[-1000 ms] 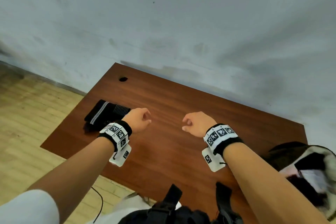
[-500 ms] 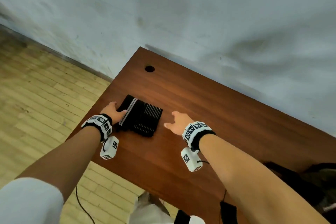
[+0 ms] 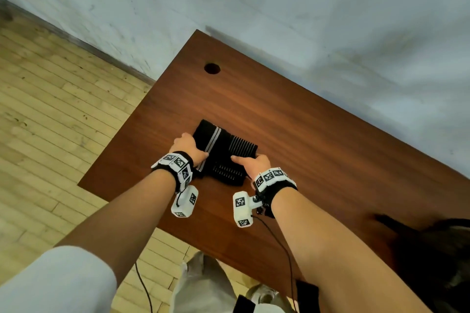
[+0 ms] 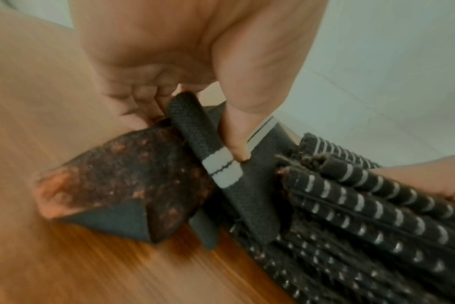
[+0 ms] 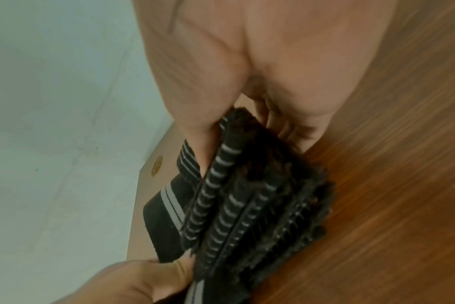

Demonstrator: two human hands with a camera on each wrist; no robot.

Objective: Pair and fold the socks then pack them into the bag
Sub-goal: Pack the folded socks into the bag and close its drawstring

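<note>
From my remote station I see both hands on a stack of folded black socks lying toward the left end of a brown wooden table. My left hand grips the stack's left end, where a pair with two pale stripes lies; in the left wrist view the thumb presses down beside the striped band while the fingers curl under the folded edge. My right hand clamps the right end, thumb on top of the ribbed pair with fine white lines and fingers tucked beneath it against the tabletop. The stack sits between the two hands, with a round cable hole in the table well beyond it near the far edge. A grey-white wall runs behind the table, and pale wood-plank flooring spreads to the left. At the lower right edge of the head view a dark bag rests on the table's near right corner, well apart from the socks; my right forearm lies between the two. Tracking bands with black-and-white markers circle both wrists, and a thin black cable trails from the right one over the table's near edge.
</note>
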